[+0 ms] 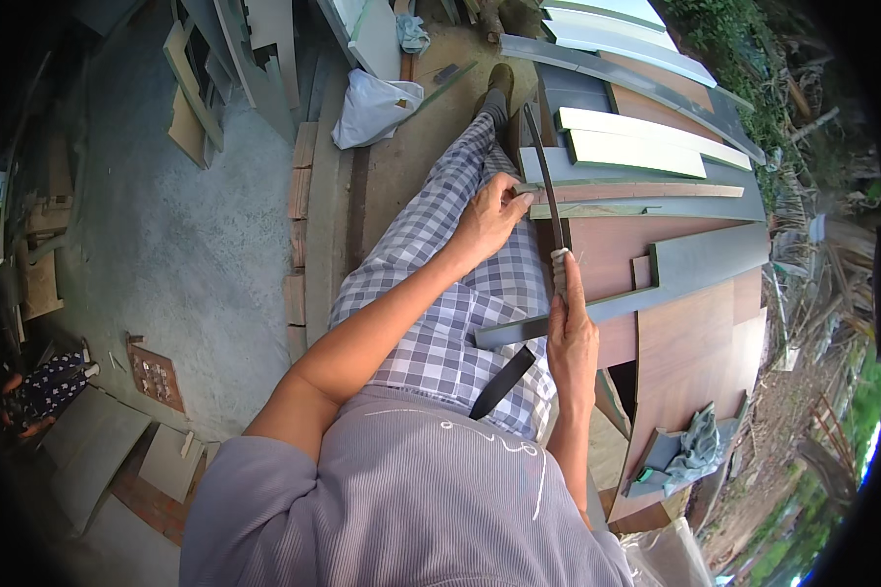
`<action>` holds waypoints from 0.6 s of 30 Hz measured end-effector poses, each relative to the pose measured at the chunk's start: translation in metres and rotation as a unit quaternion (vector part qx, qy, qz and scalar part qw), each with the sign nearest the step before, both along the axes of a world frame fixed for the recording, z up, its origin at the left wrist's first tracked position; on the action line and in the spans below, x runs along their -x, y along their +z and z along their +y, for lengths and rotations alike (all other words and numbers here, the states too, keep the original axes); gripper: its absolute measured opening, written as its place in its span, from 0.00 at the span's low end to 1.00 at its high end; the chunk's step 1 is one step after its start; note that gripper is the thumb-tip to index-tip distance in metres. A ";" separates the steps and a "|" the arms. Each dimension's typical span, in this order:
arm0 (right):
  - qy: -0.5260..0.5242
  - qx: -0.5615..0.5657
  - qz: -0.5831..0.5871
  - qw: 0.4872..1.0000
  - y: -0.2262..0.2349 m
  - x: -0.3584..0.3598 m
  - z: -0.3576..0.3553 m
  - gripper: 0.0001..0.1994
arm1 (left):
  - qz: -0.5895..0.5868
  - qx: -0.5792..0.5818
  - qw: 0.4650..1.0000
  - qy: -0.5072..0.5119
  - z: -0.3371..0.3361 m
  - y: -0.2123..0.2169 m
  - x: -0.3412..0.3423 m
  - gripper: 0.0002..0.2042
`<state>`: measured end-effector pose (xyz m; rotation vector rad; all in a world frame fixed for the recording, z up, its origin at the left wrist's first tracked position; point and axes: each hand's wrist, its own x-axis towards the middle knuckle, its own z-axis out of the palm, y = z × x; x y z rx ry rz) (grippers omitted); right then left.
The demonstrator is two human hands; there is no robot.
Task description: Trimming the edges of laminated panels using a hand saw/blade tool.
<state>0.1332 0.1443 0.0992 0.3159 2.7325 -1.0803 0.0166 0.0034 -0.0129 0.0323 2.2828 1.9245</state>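
My right hand (pixel 572 338) is closed round the wrapped handle of a long, narrow, dark blade (pixel 544 161), forefinger stretched along the grip. The blade points away from me and crosses the near end of a thin brown wooden strip (pixel 646 190). That end is pinched between the thumb and fingers of my left hand (pixel 489 225), just left of the blade. Whether the edge is toothed is too fine to tell. Beside the strip lies a greenish strip (pixel 607 209). A grey notched board (pixel 695 262) lies nearer, its narrow arm reaching over my lap.
White strips (pixel 646 147) and grey boards are spread over brown panels (pixel 695 338) on my right. A bluish cloth (pixel 697 450) lies on the near panel. To the left are a white plastic bag (pixel 372 110), a row of bricks (pixel 298 245) and a person (pixel 44 391) at the far edge.
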 end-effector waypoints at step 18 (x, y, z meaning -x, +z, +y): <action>0.053 -0.043 0.071 0.995 -0.008 -0.002 0.009 0.28 | 0.052 0.063 0.997 -0.007 0.002 0.027 -0.008 0.10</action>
